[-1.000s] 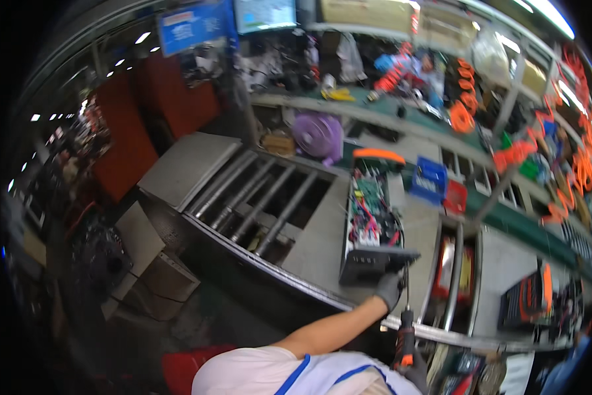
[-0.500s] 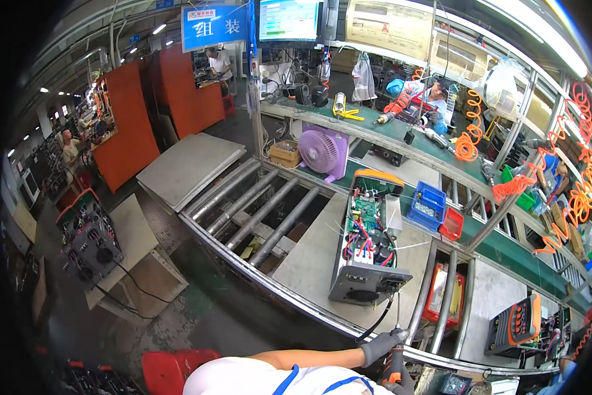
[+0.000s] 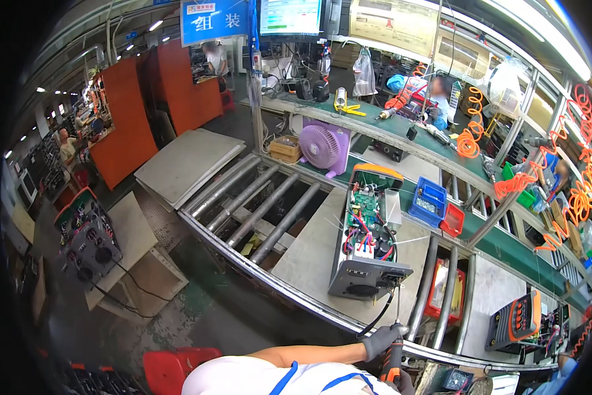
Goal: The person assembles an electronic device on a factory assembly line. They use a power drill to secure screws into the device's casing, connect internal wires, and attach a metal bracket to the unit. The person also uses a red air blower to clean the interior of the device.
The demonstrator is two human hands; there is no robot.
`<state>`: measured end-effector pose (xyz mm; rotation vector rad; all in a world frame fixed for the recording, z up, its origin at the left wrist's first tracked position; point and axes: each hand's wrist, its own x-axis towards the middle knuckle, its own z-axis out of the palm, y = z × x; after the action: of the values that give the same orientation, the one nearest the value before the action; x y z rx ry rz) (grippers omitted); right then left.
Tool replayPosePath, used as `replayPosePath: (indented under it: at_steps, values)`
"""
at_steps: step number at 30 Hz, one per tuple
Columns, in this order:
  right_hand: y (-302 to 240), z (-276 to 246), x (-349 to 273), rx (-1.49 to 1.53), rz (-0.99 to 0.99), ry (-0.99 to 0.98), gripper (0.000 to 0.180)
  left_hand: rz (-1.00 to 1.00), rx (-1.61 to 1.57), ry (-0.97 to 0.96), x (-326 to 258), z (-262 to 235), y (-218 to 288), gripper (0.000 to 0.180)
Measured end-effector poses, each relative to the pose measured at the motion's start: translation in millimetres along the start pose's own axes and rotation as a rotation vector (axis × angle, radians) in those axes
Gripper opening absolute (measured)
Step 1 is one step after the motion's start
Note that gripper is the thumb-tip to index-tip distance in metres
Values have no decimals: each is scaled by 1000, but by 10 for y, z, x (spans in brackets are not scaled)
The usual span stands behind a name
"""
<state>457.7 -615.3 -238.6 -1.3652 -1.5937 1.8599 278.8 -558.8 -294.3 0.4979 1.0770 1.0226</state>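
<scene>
A power screwdriver (image 3: 393, 363), black and orange with a long thin bit, points away from me at the lower edge of the view. My right hand (image 3: 406, 383), in a grey glove and partly cut off, is closed on its body. The gloved fingers of my left hand (image 3: 379, 342) are closed around the front end, by the bit. The bit reaches toward the lower right corner of an open-cased electrical unit (image 3: 358, 275); whether it touches a screw there is too small to tell. This unit has a grey back panel, a green circuit board, coloured wires and a hanging black cable (image 3: 380, 317).
The unit stands on a grey board (image 3: 302, 266) over a roller conveyor (image 3: 286, 227). Beyond it are a blue bin (image 3: 429, 203) of small parts, a red bin (image 3: 452, 220) and a purple fan (image 3: 322, 146). Another unit (image 3: 516, 324) stands at right. A red stool (image 3: 170, 368) is behind left.
The view has shifted very slightly. Both hands and the power screwdriver stay nearly in place, the bit still at the unit's lower right corner.
</scene>
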Motion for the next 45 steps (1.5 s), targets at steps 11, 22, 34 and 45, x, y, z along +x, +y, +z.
replayPosePath:
  at_steps: [11,22,34,45]
  values:
    - [-162,99,-194,-86,-79,-28,70,-63,22,-64,46,-161,100,31]
    - [-223,325,-382,2,62,-3,73,20,-27,-58,-87,-186,51,38]
    - [-277,253,-556,43,71,92,75,112,-165,-58,118,-211,-36,41]
    - [108,340,-203,405,117,19,59,-261,-162,-29,-199,-164,69,64]
